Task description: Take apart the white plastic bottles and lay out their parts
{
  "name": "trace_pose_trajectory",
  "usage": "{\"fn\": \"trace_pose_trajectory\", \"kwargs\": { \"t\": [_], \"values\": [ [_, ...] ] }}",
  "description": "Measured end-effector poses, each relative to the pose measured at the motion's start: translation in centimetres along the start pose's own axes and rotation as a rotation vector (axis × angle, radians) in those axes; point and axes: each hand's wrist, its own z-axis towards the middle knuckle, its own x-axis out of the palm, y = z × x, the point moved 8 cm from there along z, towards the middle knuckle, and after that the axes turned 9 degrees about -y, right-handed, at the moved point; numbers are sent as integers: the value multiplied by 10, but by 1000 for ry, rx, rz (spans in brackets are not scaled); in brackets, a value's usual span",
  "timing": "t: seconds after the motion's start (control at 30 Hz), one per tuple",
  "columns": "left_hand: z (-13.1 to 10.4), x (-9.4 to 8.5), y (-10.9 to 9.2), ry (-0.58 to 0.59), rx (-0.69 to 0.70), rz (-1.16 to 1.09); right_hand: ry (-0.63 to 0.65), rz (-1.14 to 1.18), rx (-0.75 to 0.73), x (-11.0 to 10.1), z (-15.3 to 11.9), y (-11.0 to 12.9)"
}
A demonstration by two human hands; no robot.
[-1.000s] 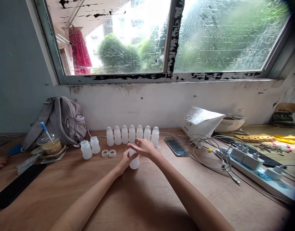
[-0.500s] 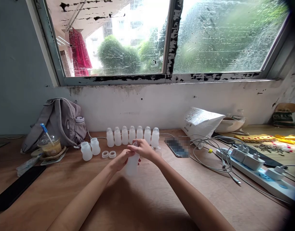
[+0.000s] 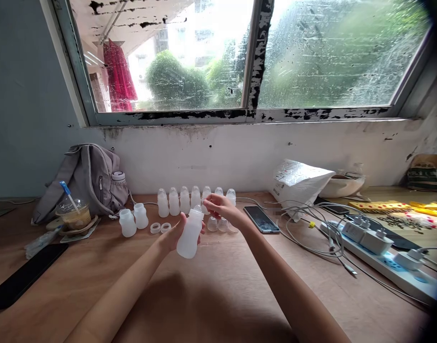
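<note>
A frosted white bottle (image 3: 188, 238) is tilted in my left hand (image 3: 176, 234), whose fingers wrap round it above the table. Just right of the bottle's top, my right hand (image 3: 220, 206) is closed with its fingertips together; what they hold, if anything, is too small to tell. Behind my hands stands a row of several capped white bottles (image 3: 174, 202). Two open white bottles (image 3: 127, 224) stand to the left, beside two white rings (image 3: 160, 228). Several small clear domes (image 3: 223, 224) sit on the table under my right wrist.
A grey backpack (image 3: 92, 178) and a drink cup (image 3: 74, 215) are at the left, with a black slab (image 3: 27, 274) in front. To the right lie a phone (image 3: 261, 219), tangled cables (image 3: 300, 233), a power strip (image 3: 390, 261) and a silvery bag (image 3: 297, 183).
My right hand has come off the bottle's top and moved up and right. The bottle in my left hand now tilts more, and the clear domes are more exposed.
</note>
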Motion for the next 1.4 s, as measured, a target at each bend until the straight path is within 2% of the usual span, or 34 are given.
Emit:
{"fn": "trace_pose_trajectory", "kwargs": {
  "t": [0.17,0.33,0.47,0.6,0.7,0.83,0.93,1.07,1.23,1.4],
  "values": [
    [7,-7,12,-25,-25,28,-19,61,-12,5,-2,10],
    [10,-11,16,-54,-70,24,-4,135,-3,2,1,4],
    [3,-4,1,-82,1,112,-52,195,-18,-4,3,4],
    [-4,-8,-32,-135,130,401,-186,178,-55,-17,5,6],
    [-10,-35,-66,-296,263,650,-260,134,-54,-25,6,4],
    [-24,-86,-111,-640,411,1061,-261,75,-21,-26,8,-4],
    [-28,-118,-129,-805,350,1343,-145,-106,22,-11,9,-15],
    [-20,-148,-138,-834,177,1601,33,-428,-41,23,6,-30],
    [-11,-173,-136,-834,69,1675,167,-635,-129,62,-1,-50],
    [-10,-189,-125,-841,-14,1703,225,-700,-117,74,-5,-62]
  ]
}}
